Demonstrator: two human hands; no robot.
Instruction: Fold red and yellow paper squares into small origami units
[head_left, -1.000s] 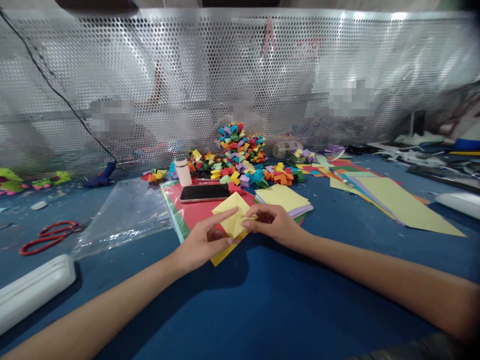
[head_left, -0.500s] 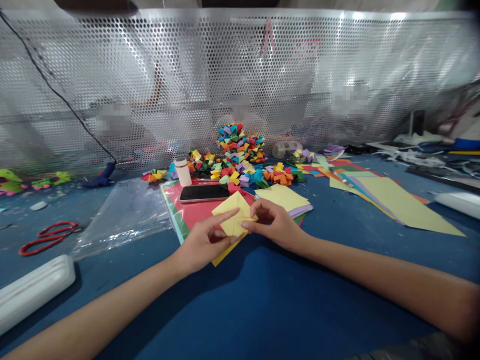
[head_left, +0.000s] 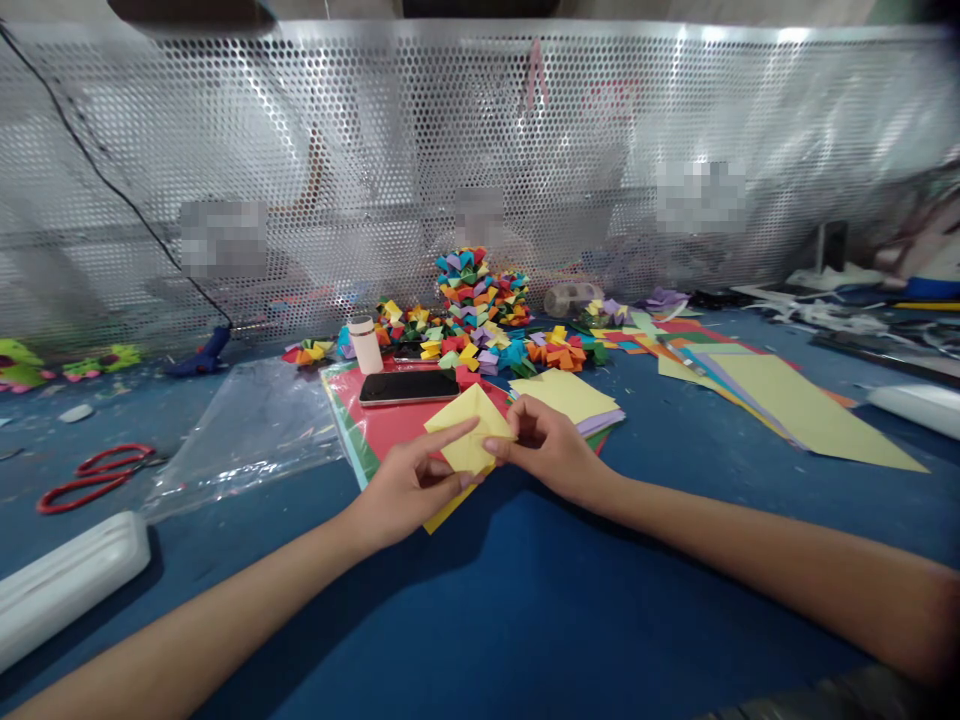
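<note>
A creased square of pale yellow paper (head_left: 471,412) is held up between both hands, above the blue table. My left hand (head_left: 409,490) grips its lower left side, with the index finger lying across its face and the thumb at the lower edge. On the right edge, my right hand (head_left: 541,440) pinches the paper between thumb and fingers. A brighter yellow sheet (head_left: 444,512) shows partly below the left hand. Behind the hands lie a stack of red and green sheets (head_left: 379,425) and a smaller pale yellow stack (head_left: 562,395).
A black phone (head_left: 409,387) and a white bottle (head_left: 366,346) rest on the red stack. Folded paper pieces (head_left: 469,300) are heaped behind. Red-handled scissors (head_left: 97,478), a plastic bag (head_left: 247,430) and a glue gun (head_left: 202,355) lie left. Long paper sheets (head_left: 810,400) lie right.
My right thumb and fingers have shifted slightly at the paper's right edge, and the corner there lies flatter. My left hand has hardly moved.
</note>
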